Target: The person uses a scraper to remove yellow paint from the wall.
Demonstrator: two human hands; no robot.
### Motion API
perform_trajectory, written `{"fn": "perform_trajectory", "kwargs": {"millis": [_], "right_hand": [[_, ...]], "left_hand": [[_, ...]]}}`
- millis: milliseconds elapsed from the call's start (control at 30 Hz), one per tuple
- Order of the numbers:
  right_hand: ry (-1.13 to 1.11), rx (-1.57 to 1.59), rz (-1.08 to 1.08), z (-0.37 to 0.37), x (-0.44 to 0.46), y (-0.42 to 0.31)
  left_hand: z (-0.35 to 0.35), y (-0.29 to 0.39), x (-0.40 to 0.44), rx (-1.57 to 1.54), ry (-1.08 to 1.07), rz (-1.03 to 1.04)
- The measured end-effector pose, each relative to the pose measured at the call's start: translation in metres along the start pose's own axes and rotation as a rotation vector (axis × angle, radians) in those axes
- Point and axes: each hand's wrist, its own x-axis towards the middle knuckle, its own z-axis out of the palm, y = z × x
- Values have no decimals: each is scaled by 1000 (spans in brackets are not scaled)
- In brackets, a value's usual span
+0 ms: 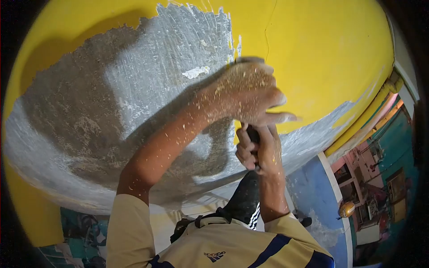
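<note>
My left hand [250, 94], speckled with pale and yellow flakes, is bent over the upper part of a dark tool [253, 134] against the wall. Its fingers are curled and slightly blurred, and its thumb sticks out to the right. Just below, my right hand [264, 149] is closed around the handle of the same tool. The left hand hides much of the tool, so its shape is unclear. Around the hands, yellow paint [321, 58] meets a large bare grey patch [156, 67] with a ragged edge.
A thin crack runs down the yellow paint at the top. A blue wall surface [313, 187] stands at the lower right, beside an opening onto shelves and a round orange-brown object [346, 209]. Teal surfaces and dark clutter show at the lower left.
</note>
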Motion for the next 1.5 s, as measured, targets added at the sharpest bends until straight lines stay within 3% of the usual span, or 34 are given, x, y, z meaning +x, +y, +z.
{"fn": "perform_trajectory", "kwargs": {"millis": [200, 300, 400, 500, 600, 667, 933, 1033, 1133, 1167, 1267, 1367, 1467, 1500], "right_hand": [[-47, 5, -24, 14, 3, -21], [74, -47, 19, 11, -7, -11], [91, -47, 30, 6, -10, -2], [42, -41, -3, 7, -5, -5], [5, -25, -36, 10, 4, -12], [-82, 13, -55, 18, 5, -24], [34, -28, -30, 25, -4, -19], [-3, 3, -24, 32, -3, -28], [-20, -9, -21, 37, -3, -37], [-25, -11, -9, 35, -3, -37], [-20, -29, -9, 32, -1, -35], [-70, -11, -3, 29, 3, -36], [-67, -29, -18, 29, 3, -35], [-71, -21, -23, 27, 4, -32]], "left_hand": [[-13, -9, 9, -79, 290, 134], [-1, 0, 3, -103, -54, -50], [13, -1, -4, -71, 141, 48], [2, 0, 1, -109, -39, -46], [-6, -9, 9, -148, 97, -10], [-14, -12, 11, -134, 44, -43], [-8, -7, 1, -38, 160, 25], [-24, -9, 7, -191, 8, -37], [-30, -9, 7, -232, 25, -59], [-13, -17, 10, -206, 250, 96], [-14, -17, 9, -129, 252, 96], [-30, -8, 9, -175, -25, -123], [-37, -4, 11, -189, -74, -155], [-30, -5, 11, -153, 24, -81]]}}
